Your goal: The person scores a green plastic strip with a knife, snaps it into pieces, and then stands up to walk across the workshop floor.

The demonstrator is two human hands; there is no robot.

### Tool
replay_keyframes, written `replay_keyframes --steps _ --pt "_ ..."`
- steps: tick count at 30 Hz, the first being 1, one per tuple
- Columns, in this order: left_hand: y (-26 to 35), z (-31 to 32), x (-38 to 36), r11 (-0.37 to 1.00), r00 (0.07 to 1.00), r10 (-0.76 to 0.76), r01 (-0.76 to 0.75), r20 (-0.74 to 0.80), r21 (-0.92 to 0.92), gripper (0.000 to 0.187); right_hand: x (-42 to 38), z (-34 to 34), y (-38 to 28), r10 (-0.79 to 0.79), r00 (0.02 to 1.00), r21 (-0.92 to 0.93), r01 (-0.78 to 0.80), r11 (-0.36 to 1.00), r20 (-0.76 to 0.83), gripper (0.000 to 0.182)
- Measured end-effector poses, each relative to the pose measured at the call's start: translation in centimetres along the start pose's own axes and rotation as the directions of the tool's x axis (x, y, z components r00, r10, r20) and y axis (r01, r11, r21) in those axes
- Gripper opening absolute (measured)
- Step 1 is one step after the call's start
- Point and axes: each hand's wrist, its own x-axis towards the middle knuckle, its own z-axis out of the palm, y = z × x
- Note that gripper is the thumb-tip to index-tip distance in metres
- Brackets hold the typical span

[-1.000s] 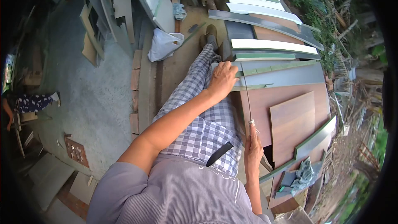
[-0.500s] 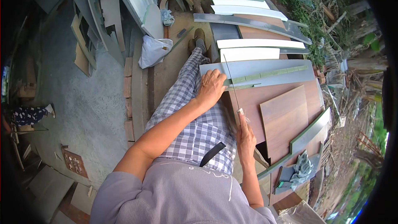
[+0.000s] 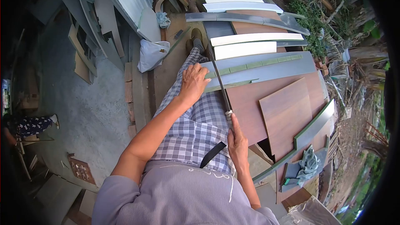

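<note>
My right hand (image 3: pixel 238 141) is wrapped around the pale, bound handle of a long narrow blade (image 3: pixel 219 77), with the index finger stretched along it. The blade points away from me and crosses the near ends of the green strips in this view. My left hand (image 3: pixel 193 82) has its fingers curled at the end of a green segmented strip (image 3: pixel 250 65), just left of the blade. That strip lies along a grey-blue board (image 3: pixel 287 60). A second, thinner green strip (image 3: pixel 235 84) runs beside it, closer to me.
Brown panels (image 3: pixel 287 114) lie to the right, with a rag (image 3: pixel 308 166) beyond them. White boards (image 3: pixel 246 50) and a long grey strip (image 3: pixel 250 17) are stacked ahead. At left are a white bag (image 3: pixel 151 55), leaning panels (image 3: pixel 109 16) and another person's leg (image 3: pixel 37 126).
My left hand has moved left along with the near end of the green strip. The blade has shifted left and turned, now showing its broad side.
</note>
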Motion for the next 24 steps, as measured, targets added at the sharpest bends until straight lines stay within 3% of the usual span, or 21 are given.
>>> replay_keyframes --steps 2,5,6,11,13,17,19,24 --pt "0.1 0.0 -0.1 1.0 1.0 -0.008 0.008 0.021 0.004 0.025 0.1 -0.4 -0.2 -0.175 0.975 -0.071 0.167 0.983 -0.138 0.055" --pt "0.1 -0.1 -0.3 1.0 0.999 -0.004 0.003 0.049 0.005 0.027 0.6 -1.5 -0.5 -0.201 0.941 -0.06 0.192 0.98 -0.271 0.055" --pt "0.0 -0.2 -0.3 1.0 0.999 0.007 -0.007 0.049 0.004 0.028 0.6 -1.9 -0.3 -0.138 0.957 -0.052 0.129 0.99 -0.256 0.054" --pt "-1.1 -1.4 -1.1 0.999 0.997 0.011 -0.014 0.081 0.035 0.031 0.2 -2.5 1.8 -0.148 0.96 -0.14 0.117 0.983 -0.236 0.056" --pt "-1.1 -1.6 -1.2 0.998 0.996 -0.007 0.001 0.092 0.061 0.034 -0.3 -2.2 2.4 -0.085 0.977 -0.129 0.06 0.99 -0.195 0.057" --pt "1.2 -1.0 0.1 0.997 0.999 0.002 -0.005 0.032 0.071 0.045 -1.0 -1.3 2.8 -0.115 0.976 -0.168 0.083 0.982 -0.187 0.058" --pt "2.2 0.2 0.8 0.998 0.999 0.02 -0.022 0.046 0.062 0.048 -1.5 -1.3 2.2 0.044 0.992 -0.127 -0.058 0.99 -0.115 0.058" --pt "2.8 2.7 1.5 0.997 0.999 0.002 -0.004 0.035 0.078 0.036 -2.1 -0.4 3.0 -0.12 0.978 -0.204 0.084 0.975 -0.17 0.057"
